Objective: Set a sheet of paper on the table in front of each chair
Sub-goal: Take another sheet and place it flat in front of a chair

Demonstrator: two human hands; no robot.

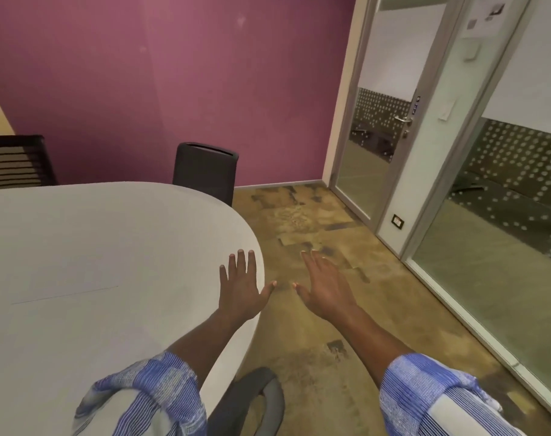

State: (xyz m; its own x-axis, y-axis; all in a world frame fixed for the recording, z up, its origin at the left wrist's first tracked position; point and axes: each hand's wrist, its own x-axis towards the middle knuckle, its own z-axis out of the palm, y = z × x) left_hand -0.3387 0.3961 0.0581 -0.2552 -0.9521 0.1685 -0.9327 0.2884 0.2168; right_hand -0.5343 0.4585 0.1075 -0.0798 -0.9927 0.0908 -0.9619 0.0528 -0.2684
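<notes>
Purple wall (126, 73) is filling the far side of my view, with a glass door (378, 121) and glazed partition standing to the right. I am looking down on one white table (94, 247) with a rounded end that is curving away toward the right. I am counting three chairs: one dark chair (206, 171) standing at the far edge of the table, one slatted chair (16, 160) showing at the far left, and part of a chair armrest (258, 391) sitting just below the table's near edge.

I am making out one sheet of paper (79, 325) lying flat on the tabletop to my left, white on white, with only its far edge showing as a thin line. That edge is running left to right and rising slightly toward the right; I cannot tell which way its long axis is lying.

I am holding both hands apart, empty, with fingers spread. My left hand (241, 286) is hovering palm down over the table's rounded rim. My right hand (323, 289) is hanging over the floor (330, 325), off the table. Patchy brown carpet is stretching open between the table end and the door.
</notes>
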